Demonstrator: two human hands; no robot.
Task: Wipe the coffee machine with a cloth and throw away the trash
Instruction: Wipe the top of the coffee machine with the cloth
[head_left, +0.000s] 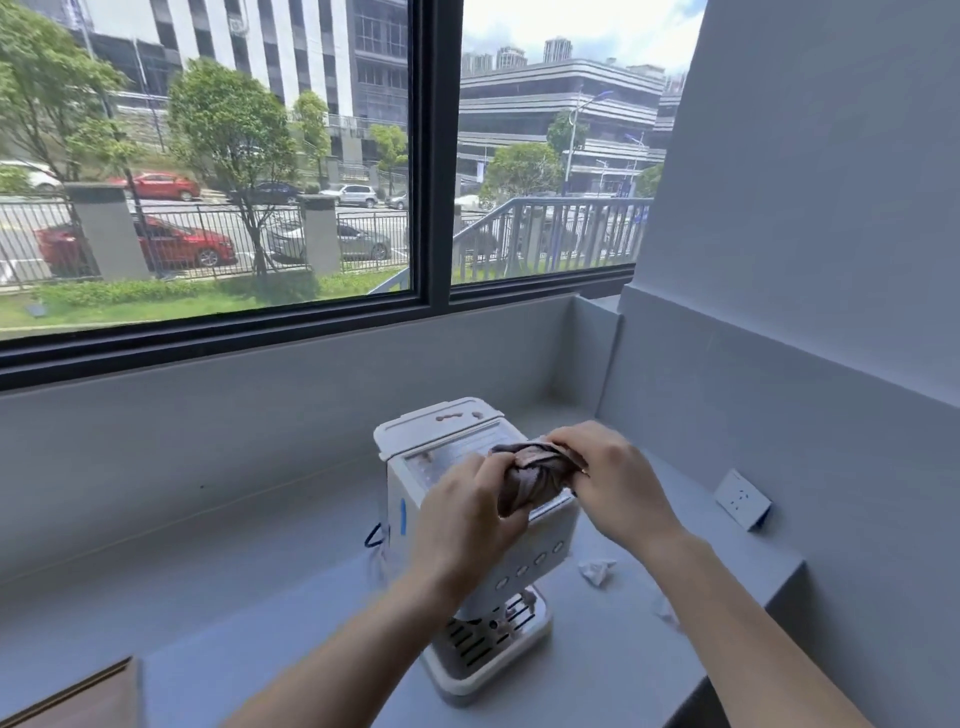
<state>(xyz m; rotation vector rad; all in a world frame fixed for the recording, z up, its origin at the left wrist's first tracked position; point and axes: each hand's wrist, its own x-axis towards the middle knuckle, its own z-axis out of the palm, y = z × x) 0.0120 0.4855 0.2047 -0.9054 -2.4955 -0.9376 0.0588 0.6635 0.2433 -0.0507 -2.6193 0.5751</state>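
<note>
Below centre of the frame, both hands meet over the top of the machine. The left hand grips the lower end of a bunched brown cloth, fingers curled around it; the right hand pinches the upper end, fingers closed on the fabric. The cloth is held just above the machine's top panel, and whether it touches cannot be told.

The machine stands on a grey counter, well back from the counter's near edge and apart from the back wall. Open counter stretches to its left. To its right, near its base, lie two crumpled white scraps, one just beside the button row and another partly hidden behind the right forearm. Further right, a white socket plate leans against the side wall.

At lower left, a corner of a brown box shows; its contents cannot be seen. Across the upper frame, a dark-framed window looks onto a street.
</note>
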